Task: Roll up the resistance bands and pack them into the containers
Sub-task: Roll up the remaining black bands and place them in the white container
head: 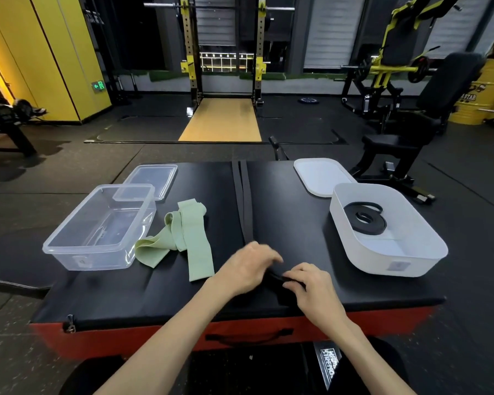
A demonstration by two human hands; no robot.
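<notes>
A long black resistance band (245, 195) lies stretched down the middle of the black padded top (126, 292). Its near end is a small roll between my hands. My left hand (247, 266) curls over that rolled end and my right hand (308, 283) pinches it from the right. A loose light-green band (188, 238) lies crumpled left of my hands. A clear plastic container (77, 246) stands empty at the left. At the right, a white container (428, 243) holds a coiled black band (364, 218).
A clear lid (154, 178) lies behind the clear container, partly on its rim. A white lid (317, 173) lies behind the white container. The padded top sits on a red box with a front handle (248, 336). Gym machines and a bench stand beyond.
</notes>
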